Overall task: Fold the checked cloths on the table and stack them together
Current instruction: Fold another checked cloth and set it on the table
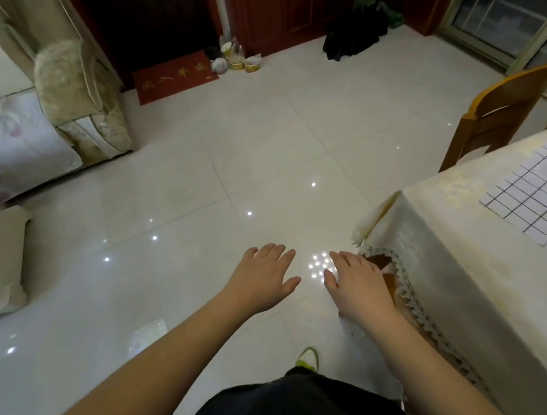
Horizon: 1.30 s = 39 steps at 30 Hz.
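A white cloth with a dark checked grid (531, 199) lies flat on the table (453, 215) at the right edge of the head view, partly cut off by the frame. The table wears a cream tablecloth with a lace hem. My left hand (264, 277) and my right hand (358, 281) are stretched out in front of me over the floor, palms down, fingers straight and spread, holding nothing. My right hand is just left of the table's near corner, well short of the checked cloth.
A wooden chair (502, 113) stands behind the table. A sofa with cushions (73, 95) fills the left side. A red doormat (174, 77) and small gold pots (238, 60) lie by the far door. Glossy white floor tiles (204, 188) spread between.
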{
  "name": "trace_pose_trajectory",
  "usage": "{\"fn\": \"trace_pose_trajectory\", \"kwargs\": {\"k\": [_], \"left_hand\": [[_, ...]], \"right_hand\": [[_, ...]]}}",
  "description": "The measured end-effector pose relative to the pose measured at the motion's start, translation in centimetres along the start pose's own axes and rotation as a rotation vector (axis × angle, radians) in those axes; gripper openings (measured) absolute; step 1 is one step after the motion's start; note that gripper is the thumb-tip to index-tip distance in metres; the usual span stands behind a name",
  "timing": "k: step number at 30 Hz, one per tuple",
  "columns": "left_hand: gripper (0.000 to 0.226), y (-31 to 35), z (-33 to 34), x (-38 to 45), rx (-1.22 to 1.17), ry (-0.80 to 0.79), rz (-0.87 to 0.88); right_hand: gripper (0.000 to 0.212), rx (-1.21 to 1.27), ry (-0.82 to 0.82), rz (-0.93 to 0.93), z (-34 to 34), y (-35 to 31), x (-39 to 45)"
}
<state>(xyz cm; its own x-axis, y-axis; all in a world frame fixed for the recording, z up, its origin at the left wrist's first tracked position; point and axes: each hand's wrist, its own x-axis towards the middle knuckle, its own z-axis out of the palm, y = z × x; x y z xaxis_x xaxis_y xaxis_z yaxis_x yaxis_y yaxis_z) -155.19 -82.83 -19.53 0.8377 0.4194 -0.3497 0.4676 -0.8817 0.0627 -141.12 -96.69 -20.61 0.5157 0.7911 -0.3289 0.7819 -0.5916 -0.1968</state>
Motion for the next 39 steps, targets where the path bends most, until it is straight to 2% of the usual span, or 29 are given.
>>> {"fn": "trace_pose_trajectory", "kwargs": {"k": [12,18,26,32,39], "left_hand": [[0.069,-5.6,-5.1,13.8,0.074,0.036,0.092],[0.065,-11.4,-7.2,23.4,0.116,0.069,0.200],[0.063,-17.9,-13.5,35.0,0.110,0.100,0.324],[0.063,-17.8,-16.5,43.4,0.148,0.101,0.455],[0.064,-13.9,-19.7,54.6,0.235,0.099,0.586]], "right_hand": [[0.050,0.051,0.027,0.100,-5.1,0.2,13.7],[0.052,0.027,0.022,0.196,-7.4,-0.5,23.5],[0.052,0.002,0.045,0.304,-13.2,-1.8,34.2],[0.052,0.075,0.100,0.442,-16.3,0.9,39.6],[0.052,0.133,0.149,0.537,-18.9,7.4,45.5]]}}
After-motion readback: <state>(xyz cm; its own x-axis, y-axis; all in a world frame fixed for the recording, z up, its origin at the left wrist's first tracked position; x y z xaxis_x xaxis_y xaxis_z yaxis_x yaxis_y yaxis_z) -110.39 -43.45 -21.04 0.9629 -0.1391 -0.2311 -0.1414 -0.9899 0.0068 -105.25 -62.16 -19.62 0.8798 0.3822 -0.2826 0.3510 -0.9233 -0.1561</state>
